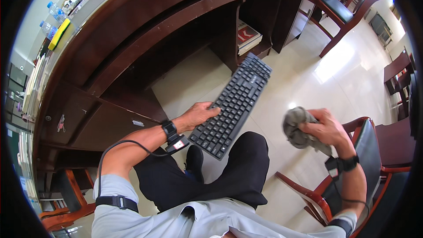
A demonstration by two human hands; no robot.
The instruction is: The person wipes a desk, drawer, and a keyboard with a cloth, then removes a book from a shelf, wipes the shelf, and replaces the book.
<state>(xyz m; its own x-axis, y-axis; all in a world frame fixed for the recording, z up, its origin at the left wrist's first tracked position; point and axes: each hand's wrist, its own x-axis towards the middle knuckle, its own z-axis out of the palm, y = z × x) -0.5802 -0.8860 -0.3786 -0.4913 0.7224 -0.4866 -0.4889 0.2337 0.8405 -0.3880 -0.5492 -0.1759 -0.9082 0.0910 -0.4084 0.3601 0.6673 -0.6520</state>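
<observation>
My left hand (200, 115) grips a black computer keyboard (233, 101) by its left long side, thumb on the keys and the other fingers hidden beneath. The keyboard is held tilted in the air above my knees, its cable bundled at the far end. Off to the right, my right hand (327, 128) is closed round a crumpled grey cloth (297, 125), whose loose end hangs below the fingers. The cloth and the keyboard are apart.
A dark wooden desk (145, 31) curves across the left and front, with books (249, 37) on its low shelf. On its top stand water bottles (56, 12) and a yellow sponge (59, 34). Wooden chairs (348, 15) stand far right; another chair (365, 158) is close by my right arm.
</observation>
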